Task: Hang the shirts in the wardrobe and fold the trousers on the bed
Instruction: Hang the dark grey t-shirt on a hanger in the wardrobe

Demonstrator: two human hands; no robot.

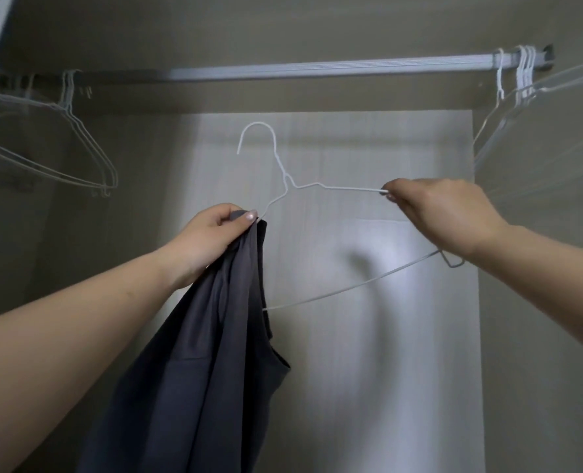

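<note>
Holding a white wire hanger (pixel 285 186) up inside the wardrobe, below the rail (pixel 317 68), the person works a dark grey shirt (pixel 211 336) onto it. The left hand (pixel 211 240) has its grip closed on the shirt's shoulder and the hanger arm together, so the fabric cannot slide off. The right hand (pixel 440 213) pinches the bare arm opposite, steadying the frame. Spare hangers (pixel 78 148) hang well to either side.

Interior is being dimly lit; the back panel (pixel 351 233) is being brightened centrally, with soft shadows. Straight lines are being bowed at edges. Side hangers (pixel 61 148) are being rendered blurred.
</note>
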